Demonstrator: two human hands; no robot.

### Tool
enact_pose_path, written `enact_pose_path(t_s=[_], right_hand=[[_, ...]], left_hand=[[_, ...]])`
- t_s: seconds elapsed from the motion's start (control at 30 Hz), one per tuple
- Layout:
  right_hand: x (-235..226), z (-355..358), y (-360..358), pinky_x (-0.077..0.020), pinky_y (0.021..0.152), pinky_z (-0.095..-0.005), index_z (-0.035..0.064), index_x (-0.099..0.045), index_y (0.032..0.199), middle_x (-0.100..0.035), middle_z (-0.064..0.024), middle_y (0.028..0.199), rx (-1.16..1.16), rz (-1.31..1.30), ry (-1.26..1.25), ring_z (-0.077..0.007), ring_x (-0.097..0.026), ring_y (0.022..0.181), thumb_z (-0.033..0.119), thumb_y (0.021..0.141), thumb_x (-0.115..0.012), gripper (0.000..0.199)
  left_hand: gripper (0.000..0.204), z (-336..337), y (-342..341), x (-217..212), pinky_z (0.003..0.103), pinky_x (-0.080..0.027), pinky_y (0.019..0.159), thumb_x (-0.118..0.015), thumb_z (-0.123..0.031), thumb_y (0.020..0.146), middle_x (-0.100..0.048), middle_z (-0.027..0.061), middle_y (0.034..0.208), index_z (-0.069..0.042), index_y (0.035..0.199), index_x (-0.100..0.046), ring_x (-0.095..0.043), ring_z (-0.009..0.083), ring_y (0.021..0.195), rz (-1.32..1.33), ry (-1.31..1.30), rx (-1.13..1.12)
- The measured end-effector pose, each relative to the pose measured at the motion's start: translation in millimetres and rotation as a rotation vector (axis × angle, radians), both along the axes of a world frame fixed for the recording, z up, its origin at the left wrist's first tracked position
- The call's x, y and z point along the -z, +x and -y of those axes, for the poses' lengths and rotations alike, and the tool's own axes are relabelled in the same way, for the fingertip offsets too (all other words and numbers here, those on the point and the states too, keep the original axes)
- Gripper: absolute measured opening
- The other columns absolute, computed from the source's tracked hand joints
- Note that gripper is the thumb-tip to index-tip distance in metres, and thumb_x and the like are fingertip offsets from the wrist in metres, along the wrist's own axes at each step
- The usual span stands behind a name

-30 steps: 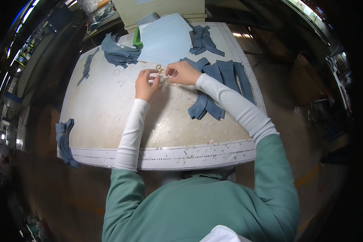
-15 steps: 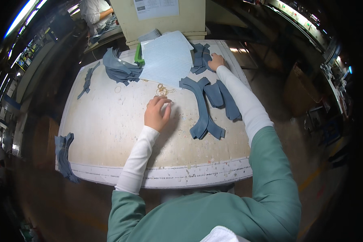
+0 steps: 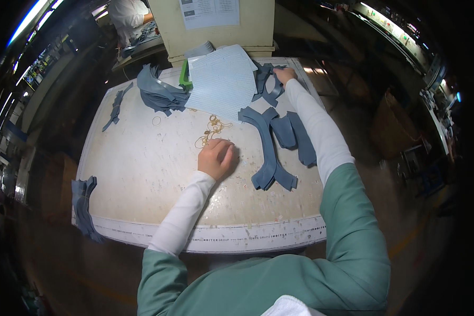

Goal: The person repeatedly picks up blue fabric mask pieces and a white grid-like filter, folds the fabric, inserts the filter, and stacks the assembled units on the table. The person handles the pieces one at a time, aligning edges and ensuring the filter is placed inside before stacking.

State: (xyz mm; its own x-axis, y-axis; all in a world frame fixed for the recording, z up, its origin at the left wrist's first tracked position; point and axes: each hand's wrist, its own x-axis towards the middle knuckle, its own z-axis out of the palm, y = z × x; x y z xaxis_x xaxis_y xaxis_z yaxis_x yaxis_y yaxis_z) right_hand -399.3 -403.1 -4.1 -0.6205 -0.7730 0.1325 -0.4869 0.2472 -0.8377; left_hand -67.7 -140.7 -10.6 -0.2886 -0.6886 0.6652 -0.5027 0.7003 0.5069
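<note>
Your right hand (image 3: 286, 77) pinching blue strips (image 3: 272, 98), far right of the table (image 3: 131, 174)
Your left hand (image 3: 215, 159) is half curled beside the rubber bands (image 3: 214, 125), can't tell if gripping. Dark print runs along the near edge (image 3: 192, 245), plus a notice (image 3: 210, 11) up back.

Over on the far side I see a cream block (image 3: 216, 41), a white sheet (image 3: 210, 13) stuck to its face. A co-worker in white (image 3: 125, 18) is beyond, far left; a brown bin (image 3: 391, 126) stands right.
</note>
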Motion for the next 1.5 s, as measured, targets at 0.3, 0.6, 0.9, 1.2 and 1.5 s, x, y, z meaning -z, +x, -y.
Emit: enact_pose_path(t_s=[0.3, 0.6, 0.9, 1.2, 1.5], right_hand=[[-138.9, -206.3, 63.1, -0.0487, 0.062, -0.0202, -0.0002, -0.059, 0.106, -0.065, -0.0051, 0.086, -0.823, 0.483, -0.218, -0.0078, -0.059, 0.07, 0.023, 0.089, -0.062, 0.029], [-74.2, -323.9, 165.3, -0.0501, 0.071, -0.0301, 0.0089, -0.058, 0.118, -0.056, -0.0113, 0.092, -1.1, -0.183, -0.251, -0.024, -0.062, 0.08, 0.01, 0.074, -0.069, 0.045], [-38.0, -324.4, 197.6, -0.045, 0.082, -0.0352, 0.0059, -0.059, 0.097, -0.051, -0.0086, 0.098, -1.002, -0.423, -0.521, -0.0273, -0.051, 0.094, 0.015, 0.076, -0.07, 0.026], [-38.0, -352.9, 202.9, -0.0483, 0.071, -0.0337, 0.0053, -0.055, 0.083, -0.053, -0.0058, 0.094, -1.28, -0.424, -0.499, -0.0237, -0.052, 0.089, 0.021, 0.081, -0.065, 0.018], [-38.1, -400.7, 184.8, -0.0513, 0.065, -0.0294, 0.0068, -0.057, 0.091, -0.053, -0.0025, 0.09, -1.232, -0.569, -0.55, -0.0177, -0.055, 0.083, 0.013, 0.078, -0.062, 0.015]], left_hand=[[0.022, -1.3, -4.1, -7.5, 0.025, -0.05, 0.071, -0.057, -0.018, 0.092, -0.068, 0.0117, 0.086, 0.001, 0.096, -0.067, -0.064, 0.0145, 0.075, -0.576, 0.608, 0.139], [0.061, -13.6, 9.5, -35.6, 0.038, -0.042, 0.1, -0.04, -0.047, 0.095, -0.045, 0.0209, 0.133, -0.003, 0.137, -0.033, -0.047, 0.029, 0.121, -1.376, 1.072, 0.691], [0.058, -20.8, 7.7, -27.8, 0.038, -0.042, 0.099, -0.027, -0.047, 0.099, -0.053, 0.0157, 0.126, -0.003, 0.134, -0.041, -0.052, 0.0268, 0.116, -1.143, 1.17, 0.606], [0.05, 11.4, 65.2, -22.3, 0.045, -0.044, 0.097, -0.033, -0.04, 0.099, -0.048, 0.0194, 0.131, -0.005, 0.135, -0.038, -0.054, 0.0282, 0.113, -1.312, 1.209, 0.814], [0.046, 17.1, 163.5, -22.2, 0.042, -0.045, 0.095, -0.028, -0.035, 0.101, -0.051, 0.014, 0.127, -0.005, 0.134, -0.039, -0.056, 0.0242, 0.105, -1.513, 0.863, 0.778]])
